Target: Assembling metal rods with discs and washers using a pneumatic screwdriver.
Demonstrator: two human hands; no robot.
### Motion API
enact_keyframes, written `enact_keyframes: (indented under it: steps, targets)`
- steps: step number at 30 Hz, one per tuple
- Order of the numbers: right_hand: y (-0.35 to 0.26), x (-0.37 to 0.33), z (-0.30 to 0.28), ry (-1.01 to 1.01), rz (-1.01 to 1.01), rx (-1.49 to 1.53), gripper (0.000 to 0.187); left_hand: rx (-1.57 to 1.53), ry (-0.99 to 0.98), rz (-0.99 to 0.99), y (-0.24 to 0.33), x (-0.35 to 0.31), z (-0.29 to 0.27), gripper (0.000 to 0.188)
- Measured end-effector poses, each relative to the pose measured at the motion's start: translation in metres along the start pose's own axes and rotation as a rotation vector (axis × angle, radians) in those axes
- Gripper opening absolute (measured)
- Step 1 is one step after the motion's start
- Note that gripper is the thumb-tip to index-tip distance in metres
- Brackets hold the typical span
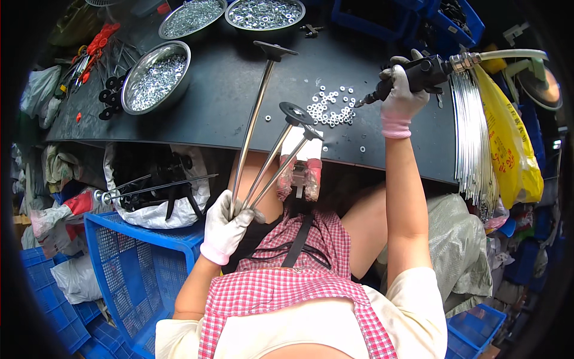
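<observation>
My left hand (226, 230), in a white glove with a pink cuff, is closed around the lower ends of three metal rods (255, 116). Each rod carries a black disc-like piece at its upper end; one rod reaches farther over the table than the other two. In my gloved right hand (402, 105) is a black air screwdriver (423, 75) with a pale hose (514, 54). Its tip points left, close to a scatter of small silver nuts or washers (330, 109) on the dark table. Between my knees, at the table edge, stands a fixture with red-wrapped jaws (311, 179).
Metal bowls (186, 81) of small hardware stand at the far left, beside black round parts (110, 96). A bundle of thin rods (469, 131) and a yellow bag (508, 137) hang at the right edge. Blue bins (373, 21) line the back; a blue crate (140, 263) sits lower left.
</observation>
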State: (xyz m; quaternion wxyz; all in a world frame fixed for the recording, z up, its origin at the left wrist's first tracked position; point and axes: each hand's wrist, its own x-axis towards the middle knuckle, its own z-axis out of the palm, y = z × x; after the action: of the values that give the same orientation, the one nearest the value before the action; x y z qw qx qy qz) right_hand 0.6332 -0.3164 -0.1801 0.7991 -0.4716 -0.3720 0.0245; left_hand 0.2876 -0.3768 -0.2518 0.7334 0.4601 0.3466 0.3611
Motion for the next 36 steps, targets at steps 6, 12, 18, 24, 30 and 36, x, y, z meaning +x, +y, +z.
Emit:
enact_keyframes:
  steps: [6, 12, 18, 24, 30, 36]
  targets:
    - [0.004, 0.0, 0.005, -0.039, -0.041, -0.066, 0.041, -0.048, 0.025, -0.012, -0.002, 0.005, -0.003, 0.026]
    - [0.014, -0.007, 0.005, -0.079, -0.007, -0.09, 0.039, -0.04, 0.08, -0.023, 0.004, 0.005, -0.01, 0.027]
    - [0.01, -0.006, 0.007, -0.168, -0.034, -0.232, 0.038, 0.058, 0.121, -0.064, 0.008, 0.005, -0.009, 0.029]
    - [-0.006, -0.001, -0.028, -0.095, -0.023, -0.279, 0.033, 0.039, 0.079, -0.101, 0.007, -0.002, -0.013, 0.03]
    - [-0.023, -0.008, -0.067, -0.01, -0.006, -0.374, 0.041, 0.033, 0.091, -0.053, 0.002, -0.001, -0.011, 0.028]
    - [-0.018, -0.005, -0.078, 0.039, -0.032, -0.321, 0.038, 0.036, 0.166, -0.001, -0.008, 0.003, -0.009, 0.028]
